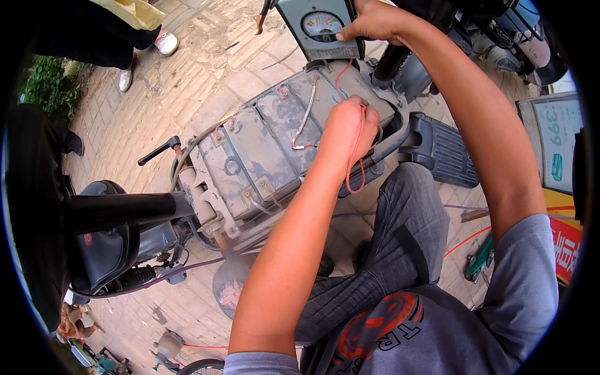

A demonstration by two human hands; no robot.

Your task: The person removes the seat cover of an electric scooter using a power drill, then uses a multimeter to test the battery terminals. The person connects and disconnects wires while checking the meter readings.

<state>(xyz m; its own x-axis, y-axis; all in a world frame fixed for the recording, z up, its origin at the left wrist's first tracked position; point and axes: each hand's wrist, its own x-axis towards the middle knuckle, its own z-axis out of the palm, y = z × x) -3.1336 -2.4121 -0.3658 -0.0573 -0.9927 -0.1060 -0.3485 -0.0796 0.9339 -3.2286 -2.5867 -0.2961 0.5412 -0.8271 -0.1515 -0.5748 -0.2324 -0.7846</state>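
While the left hand (351, 128) is curled in a fist around a looping red lead (355, 191), its tip hidden from me, over dusty grey batteries (253, 144) sitting side by side in a scooter frame (405, 122), the right hand (378, 22) grips a boxy dial meter (320, 28) by its right side at their far edge. Beyond them, on the paving (212, 59), somebody (94, 37) in pale shoes (166, 44) stands off to the left.

Room is open above the leftmost battery (215, 175); rightward, white cable (305, 122) obstructs.
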